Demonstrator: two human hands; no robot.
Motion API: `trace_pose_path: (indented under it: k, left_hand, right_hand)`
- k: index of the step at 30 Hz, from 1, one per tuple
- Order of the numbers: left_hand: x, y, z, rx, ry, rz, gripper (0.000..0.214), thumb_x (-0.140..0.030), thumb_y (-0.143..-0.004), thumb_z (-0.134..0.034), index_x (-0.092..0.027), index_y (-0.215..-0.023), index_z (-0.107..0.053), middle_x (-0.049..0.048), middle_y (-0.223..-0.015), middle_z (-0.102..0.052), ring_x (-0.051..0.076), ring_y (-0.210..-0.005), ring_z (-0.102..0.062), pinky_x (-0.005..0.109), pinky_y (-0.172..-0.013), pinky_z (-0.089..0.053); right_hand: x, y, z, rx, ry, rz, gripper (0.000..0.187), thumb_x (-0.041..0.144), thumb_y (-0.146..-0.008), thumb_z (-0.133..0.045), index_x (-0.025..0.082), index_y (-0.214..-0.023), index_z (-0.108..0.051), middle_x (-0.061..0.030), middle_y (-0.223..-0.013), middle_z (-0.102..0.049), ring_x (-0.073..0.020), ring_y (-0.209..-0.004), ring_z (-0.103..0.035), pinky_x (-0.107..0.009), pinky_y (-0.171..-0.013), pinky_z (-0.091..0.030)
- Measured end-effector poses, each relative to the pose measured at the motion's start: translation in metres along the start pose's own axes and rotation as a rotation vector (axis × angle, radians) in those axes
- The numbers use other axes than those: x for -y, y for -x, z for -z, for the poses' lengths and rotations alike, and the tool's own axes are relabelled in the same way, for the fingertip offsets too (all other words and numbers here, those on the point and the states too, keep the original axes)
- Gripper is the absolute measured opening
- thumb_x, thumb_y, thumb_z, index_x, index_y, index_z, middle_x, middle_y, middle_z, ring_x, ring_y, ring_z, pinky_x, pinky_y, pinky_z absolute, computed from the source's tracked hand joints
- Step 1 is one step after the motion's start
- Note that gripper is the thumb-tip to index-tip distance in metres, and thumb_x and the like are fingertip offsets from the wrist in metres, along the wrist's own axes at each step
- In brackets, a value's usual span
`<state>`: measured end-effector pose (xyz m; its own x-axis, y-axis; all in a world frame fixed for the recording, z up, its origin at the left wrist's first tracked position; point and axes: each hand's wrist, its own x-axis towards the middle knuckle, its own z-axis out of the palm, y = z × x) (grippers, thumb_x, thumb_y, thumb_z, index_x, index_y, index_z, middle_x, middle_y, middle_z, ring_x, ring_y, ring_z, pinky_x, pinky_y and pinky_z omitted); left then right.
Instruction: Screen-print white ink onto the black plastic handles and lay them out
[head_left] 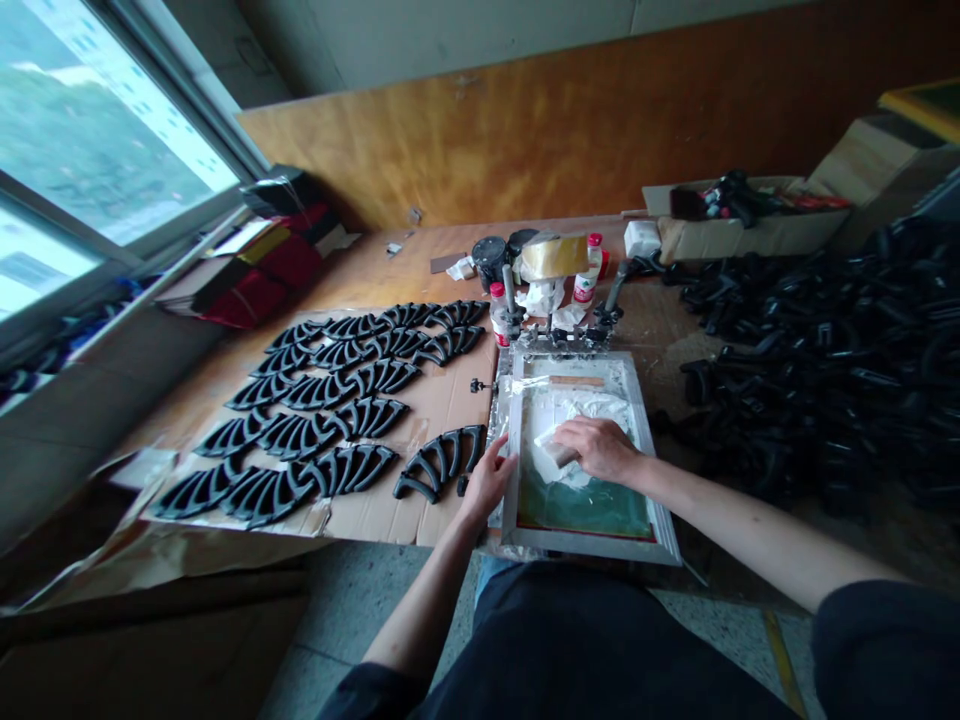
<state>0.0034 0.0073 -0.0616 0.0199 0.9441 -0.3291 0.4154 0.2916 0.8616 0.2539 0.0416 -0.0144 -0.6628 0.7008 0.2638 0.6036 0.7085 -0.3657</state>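
Right fingers [581, 437] close on a white rag [555, 447] inside a silver metal screen frame [585, 543]; left fingers [501, 465] rest open on its edge. Black arched plastic pieces [352, 468] lie in rows to their left, a black heap of parts [825, 380] to their right.

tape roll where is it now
In the head view, the roll of tan tape rests beyond the screen frame's hinge clamps, with a black tin on its left and a red-capped bottle on its right.
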Motion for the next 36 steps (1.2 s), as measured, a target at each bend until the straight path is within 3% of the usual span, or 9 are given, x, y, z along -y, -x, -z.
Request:
trace_pose_path:
  k: [5, 10, 14, 18, 21, 25, 29, 32, 36]
  left_hand:
    - [-0.009, 0.005, 0.003, -0.004, 0.038, 0.007, 0.061, -0.049, -0.085, -0.053, -0.021, -0.140, -0.047, -0.0047, -0.066, -0.049, 0.008, -0.054, -0.042, 0.019, -0.049, -0.033]
    - [-0.027, 0.012, 0.014, 0.044, 0.095, -0.004, 0.067, -0.052, -0.083, -0.057, -0.024, -0.142, -0.044, -0.0058, -0.062, -0.046, 0.008, -0.050, -0.040, 0.018, -0.045, -0.030]
    - [-0.071, 0.028, 0.033, 0.031, 0.228, -0.059, 0.069, -0.063, -0.083, -0.052, -0.020, -0.137, -0.050, -0.0049, -0.058, -0.045, 0.008, -0.047, -0.036, 0.019, -0.043, -0.027]
    - [-0.129, 0.031, 0.046, -0.040, 0.341, -0.208, 0.062, -0.067, -0.087, -0.040, -0.017, -0.111, -0.065, 0.0022, -0.074, -0.060, 0.011, -0.059, -0.051, 0.021, -0.051, -0.040]
    - [-0.163, 0.015, 0.048, -0.110, 0.411, -0.389, 0.053, -0.061, -0.090, -0.041, -0.018, -0.113, -0.061, 0.0056, -0.094, -0.067, 0.014, -0.075, -0.061, 0.023, -0.060, -0.047]
    - [-0.179, -0.008, 0.044, -0.143, 0.397, -0.400, 0.054, -0.057, -0.094, -0.033, -0.016, -0.117, -0.059, 0.0062, -0.087, -0.068, 0.014, -0.076, -0.064, 0.022, -0.060, -0.048]
    - [-0.146, -0.012, 0.038, -0.102, 0.349, -0.375, 0.055, -0.057, -0.094, -0.035, -0.020, -0.132, -0.048, 0.0058, -0.091, -0.069, 0.014, -0.077, -0.064, 0.023, -0.062, -0.049]
    - [-0.086, -0.003, 0.036, -0.173, 0.159, -0.285, 0.053, -0.054, -0.093, -0.042, -0.022, -0.136, -0.045, 0.0055, -0.093, -0.068, 0.015, -0.081, -0.064, 0.026, -0.069, -0.050]
    - [0.008, 0.017, 0.035, -0.455, -0.276, -0.139, 0.040, -0.041, -0.091, -0.050, -0.019, -0.124, -0.057, 0.0108, -0.111, -0.066, 0.022, -0.102, -0.061, 0.037, -0.093, -0.047]
  right_hand:
    - [0.012, 0.019, -0.003, 0.080, -0.047, 0.045, 0.024, 0.011, -0.081, -0.058, 0.022, -0.099, -0.069, -0.0038, -0.097, -0.071, -0.0182, -0.089, -0.064, -0.027, -0.077, -0.047]
    - [0.001, -0.030, 0.029, 0.002, -0.039, -0.243, 0.042, 0.032, -0.084, -0.066, 0.030, -0.125, -0.060, -0.0010, -0.111, -0.070, -0.0200, -0.094, -0.065, -0.030, -0.079, -0.049]
    - [-0.036, -0.061, 0.074, -0.157, 0.003, -0.414, 0.054, 0.042, -0.084, -0.066, 0.028, -0.135, -0.053, -0.0042, -0.109, -0.070, -0.0211, -0.088, -0.065, -0.033, -0.077, -0.049]
    - [-0.101, -0.025, 0.113, -0.438, -0.111, -0.605, 0.033, 0.040, -0.092, -0.052, 0.019, -0.113, -0.066, -0.0059, -0.083, -0.070, -0.0173, -0.073, -0.062, -0.032, -0.070, -0.046]
    - [-0.133, 0.015, 0.101, -0.522, -0.126, -0.783, 0.030, 0.038, -0.092, -0.048, 0.015, -0.086, -0.066, -0.0099, -0.074, -0.067, -0.0192, -0.068, -0.060, -0.035, -0.067, -0.045]
    - [-0.108, 0.039, 0.034, -0.231, -0.252, -0.753, 0.024, 0.037, -0.088, -0.052, 0.019, -0.078, -0.065, -0.0060, -0.074, -0.069, -0.0189, -0.068, -0.062, -0.032, -0.065, -0.045]
    - [-0.047, 0.035, -0.024, 0.018, -0.220, -0.543, 0.023, 0.041, -0.086, -0.056, 0.020, -0.083, -0.065, -0.0042, -0.091, -0.067, -0.0180, -0.080, -0.063, -0.029, -0.071, -0.045]
    - [-0.027, 0.034, -0.038, 0.059, -0.126, -0.494, 0.021, 0.040, -0.085, -0.058, 0.019, -0.086, -0.062, -0.0053, -0.097, -0.063, -0.0189, -0.086, -0.063, -0.030, -0.075, -0.046]
    - [-0.033, 0.040, -0.043, 0.052, -0.094, -0.449, 0.022, 0.042, -0.086, -0.056, 0.021, -0.089, -0.060, -0.0055, -0.099, -0.062, -0.0206, -0.088, -0.063, -0.033, -0.077, -0.048]
